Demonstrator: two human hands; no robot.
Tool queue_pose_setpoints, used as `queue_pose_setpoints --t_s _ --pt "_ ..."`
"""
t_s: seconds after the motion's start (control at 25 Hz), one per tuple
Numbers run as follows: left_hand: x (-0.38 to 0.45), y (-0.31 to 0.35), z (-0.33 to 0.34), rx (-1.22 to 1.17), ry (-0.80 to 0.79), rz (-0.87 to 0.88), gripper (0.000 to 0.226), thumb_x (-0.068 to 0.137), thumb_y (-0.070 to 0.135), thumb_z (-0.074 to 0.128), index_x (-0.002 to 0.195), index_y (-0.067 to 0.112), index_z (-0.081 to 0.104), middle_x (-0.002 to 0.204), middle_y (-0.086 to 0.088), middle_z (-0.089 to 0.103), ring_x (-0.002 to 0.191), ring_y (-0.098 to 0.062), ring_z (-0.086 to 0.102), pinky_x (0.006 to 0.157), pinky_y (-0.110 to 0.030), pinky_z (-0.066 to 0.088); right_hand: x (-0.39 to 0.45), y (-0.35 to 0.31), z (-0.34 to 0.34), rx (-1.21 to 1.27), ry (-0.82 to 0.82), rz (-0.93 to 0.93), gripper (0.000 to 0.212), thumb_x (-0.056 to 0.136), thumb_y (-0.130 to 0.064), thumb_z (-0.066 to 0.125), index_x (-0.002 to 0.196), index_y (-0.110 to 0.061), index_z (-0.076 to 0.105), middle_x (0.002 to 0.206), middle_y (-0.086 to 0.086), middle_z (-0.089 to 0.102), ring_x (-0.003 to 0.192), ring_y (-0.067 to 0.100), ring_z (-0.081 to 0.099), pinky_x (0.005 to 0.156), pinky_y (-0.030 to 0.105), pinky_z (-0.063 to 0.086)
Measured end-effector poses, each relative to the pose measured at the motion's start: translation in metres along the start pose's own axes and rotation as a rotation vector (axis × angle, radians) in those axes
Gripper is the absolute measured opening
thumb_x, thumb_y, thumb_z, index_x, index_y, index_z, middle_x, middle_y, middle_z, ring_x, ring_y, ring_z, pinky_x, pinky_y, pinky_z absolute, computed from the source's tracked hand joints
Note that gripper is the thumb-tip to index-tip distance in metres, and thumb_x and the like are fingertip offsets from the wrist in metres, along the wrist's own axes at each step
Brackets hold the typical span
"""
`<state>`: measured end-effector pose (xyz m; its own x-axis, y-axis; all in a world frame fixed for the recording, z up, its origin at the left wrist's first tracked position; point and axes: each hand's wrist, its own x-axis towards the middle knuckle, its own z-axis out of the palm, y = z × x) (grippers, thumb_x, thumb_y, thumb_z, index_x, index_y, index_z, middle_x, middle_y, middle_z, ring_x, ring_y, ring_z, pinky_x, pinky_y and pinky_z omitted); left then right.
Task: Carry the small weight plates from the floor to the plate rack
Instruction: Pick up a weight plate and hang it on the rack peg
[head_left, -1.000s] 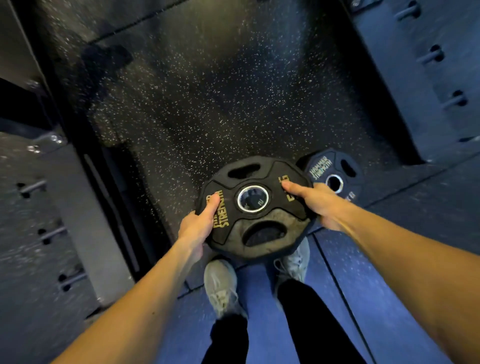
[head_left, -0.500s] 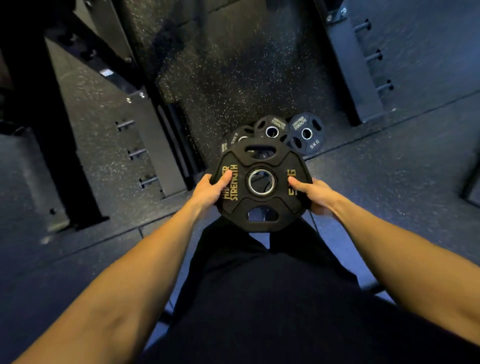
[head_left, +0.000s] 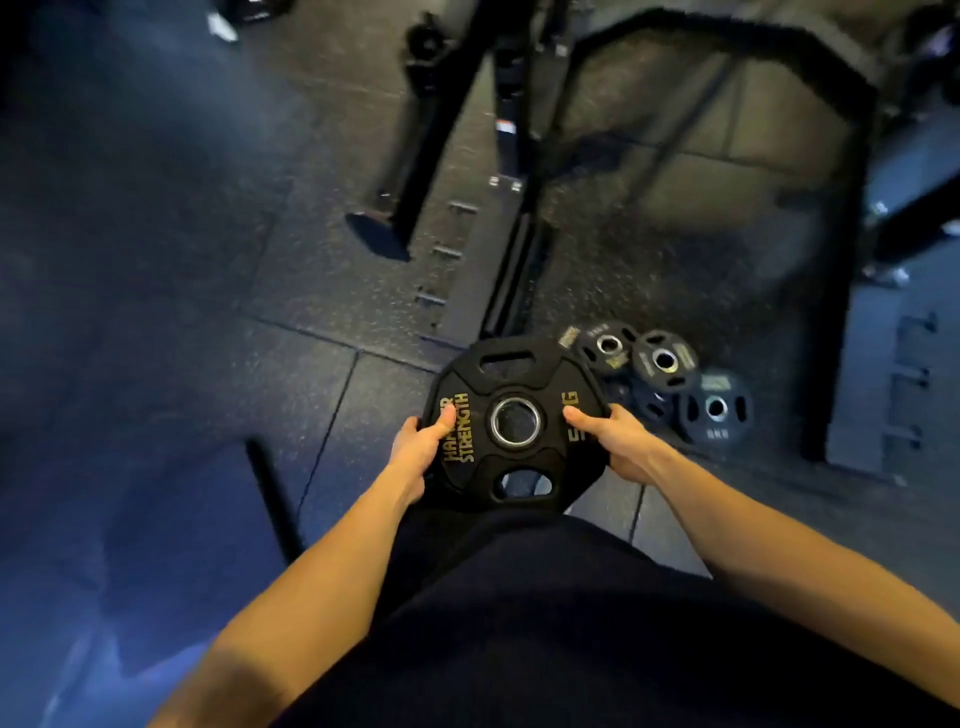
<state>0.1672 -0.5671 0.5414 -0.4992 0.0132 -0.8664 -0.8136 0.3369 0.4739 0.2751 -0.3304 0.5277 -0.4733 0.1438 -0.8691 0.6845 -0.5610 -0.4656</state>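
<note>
I hold a black weight plate (head_left: 514, 421) with gold lettering and a steel centre ring flat in front of my body, well above the floor. My left hand (head_left: 423, 441) grips its left rim, thumb on top. My right hand (head_left: 618, 439) grips the right rim the same way. Several smaller black plates lie in a cluster on the floor to the right: one (head_left: 608, 345), another (head_left: 665, 359), a third (head_left: 717, 408) marked 5 kg. No plate rack is clearly identifiable.
A black steel gym frame (head_left: 841, 291) stands over the speckled rubber floor beyond the cluster. Another upright with pegs (head_left: 514, 156) rises ahead, and a slanted leg (head_left: 415, 171) to its left. Blue-lit floor mats (head_left: 156, 415) spread to the left.
I have risen from a bend and turned; the plate is higher off the floor. The floor plates have shifted from behind it to its right. Both grips are unchanged.
</note>
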Motion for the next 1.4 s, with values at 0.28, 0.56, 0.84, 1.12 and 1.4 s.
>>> queue_pose_setpoints --t_s 0.28,0.56,0.84,1.12,1.4 --pt "0.013 0.000 -0.132 -0.347 0.149 0.128 0.104 0.062 0.059 0.081 0.141 0.005 0.041 0.128 -0.010 0.062 0.102 -0.021 0.067 0.066 -0.027 0.057 0.030 -0.031 0.155 -0.310 -0.143 -0.057 0.090 0.048 -0.043 0.092 0.121 -0.009 0.053 0.112 0.011 0.069 0.101 0.028 0.068 0.095 0.050 0.052" --pt "0.066 0.067 -0.303 -0.368 0.209 0.129 0.045 0.088 0.039 0.068 0.118 0.008 0.056 0.117 -0.012 0.066 0.098 -0.023 0.064 0.080 -0.032 0.054 0.123 -0.048 0.335 -0.359 -0.174 -0.057 0.120 0.039 -0.046 0.094 0.139 -0.008 0.041 0.120 0.014 0.066 0.101 0.027 0.070 0.092 0.050 0.053" --pt "0.135 0.188 -0.427 -0.346 0.168 0.157 0.053 0.090 0.036 0.066 0.128 0.005 0.046 0.121 -0.009 0.060 0.099 -0.017 0.059 0.076 -0.028 0.047 0.141 -0.129 0.507 -0.309 -0.170 -0.064 0.064 0.073 -0.025 0.081 0.127 -0.002 0.056 0.111 0.018 0.070 0.093 0.028 0.070 0.079 0.043 0.058" --pt "0.252 0.365 -0.492 -0.313 0.159 0.182 0.049 0.089 0.037 0.067 0.122 0.004 0.053 0.107 -0.008 0.066 0.080 -0.013 0.063 0.060 -0.026 0.049 0.249 -0.273 0.627 -0.273 -0.176 -0.130 0.094 0.053 -0.035 0.091 0.131 -0.004 0.048 0.116 0.013 0.068 0.093 0.026 0.070 0.082 0.044 0.057" --pt "0.350 0.563 -0.537 -0.242 0.078 0.231 0.033 0.089 0.037 0.066 0.104 0.010 0.054 0.093 -0.006 0.066 0.074 -0.015 0.060 0.061 -0.029 0.050 0.333 -0.443 0.721 -0.234 -0.130 -0.173 0.101 0.053 -0.041 0.091 0.137 -0.009 0.043 0.125 0.010 0.064 0.108 0.027 0.064 0.088 0.050 0.055"
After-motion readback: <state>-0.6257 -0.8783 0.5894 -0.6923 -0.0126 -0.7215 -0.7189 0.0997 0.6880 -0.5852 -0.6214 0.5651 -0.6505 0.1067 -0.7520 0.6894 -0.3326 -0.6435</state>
